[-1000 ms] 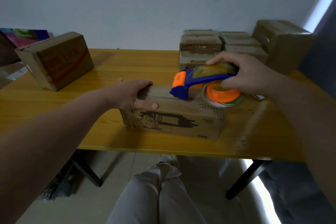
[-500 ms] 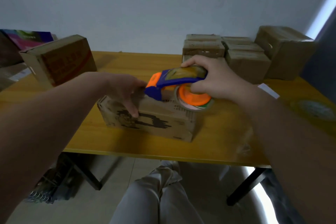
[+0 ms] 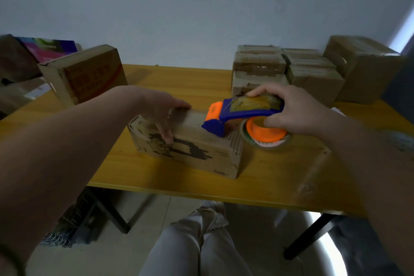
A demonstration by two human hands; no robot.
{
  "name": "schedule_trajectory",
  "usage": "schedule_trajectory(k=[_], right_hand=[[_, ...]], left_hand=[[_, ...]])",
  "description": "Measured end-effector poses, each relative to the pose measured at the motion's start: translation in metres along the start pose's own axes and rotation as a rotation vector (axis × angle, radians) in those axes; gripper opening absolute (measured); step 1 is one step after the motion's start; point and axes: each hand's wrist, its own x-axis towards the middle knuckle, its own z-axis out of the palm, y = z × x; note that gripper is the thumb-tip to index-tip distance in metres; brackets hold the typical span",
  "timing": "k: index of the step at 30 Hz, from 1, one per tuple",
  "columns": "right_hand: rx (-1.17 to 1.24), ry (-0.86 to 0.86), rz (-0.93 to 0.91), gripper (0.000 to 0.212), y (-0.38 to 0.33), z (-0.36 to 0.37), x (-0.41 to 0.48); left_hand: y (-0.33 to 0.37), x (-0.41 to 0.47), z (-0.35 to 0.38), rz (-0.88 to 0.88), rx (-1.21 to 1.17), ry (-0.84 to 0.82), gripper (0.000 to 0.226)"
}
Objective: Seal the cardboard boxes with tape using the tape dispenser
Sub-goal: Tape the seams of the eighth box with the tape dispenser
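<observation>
Gripped tape dispenser (image 3: 244,112) in right hand (image 3: 298,109), clamped cardboard box (image 3: 201,148) with left hand (image 3: 156,107); perhaps half taped, stretch toward fingers (image 3: 181,104) untaped.

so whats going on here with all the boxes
A person is taping a cardboard box on the yellow table. The left hand holds the box's left end, thumb on its front face. The right hand grips the blue and orange tape dispenser, whose nose rests on the box top. More boxes stand along the back of the table.
</observation>
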Motion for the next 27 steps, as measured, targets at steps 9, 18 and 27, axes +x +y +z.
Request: schedule_trajectory(k=[9, 18, 27], right_hand=[[0.017, 0.036, -0.006, 0.053, -0.002, 0.006, 0.002], [0.030, 0.056, 0.003, 0.050, -0.005, 0.009, 0.003], [0.048, 0.075, 0.007, 0.050, -0.004, 0.011, 0.003]], left_hand=[[-0.012, -0.026, 0.045, -0.074, -0.135, 0.243, 0.129], [0.026, -0.026, 0.063, -0.045, 0.077, 0.357, 0.129], [0.069, -0.029, 0.062, 0.180, -0.047, 0.363, 0.115]])
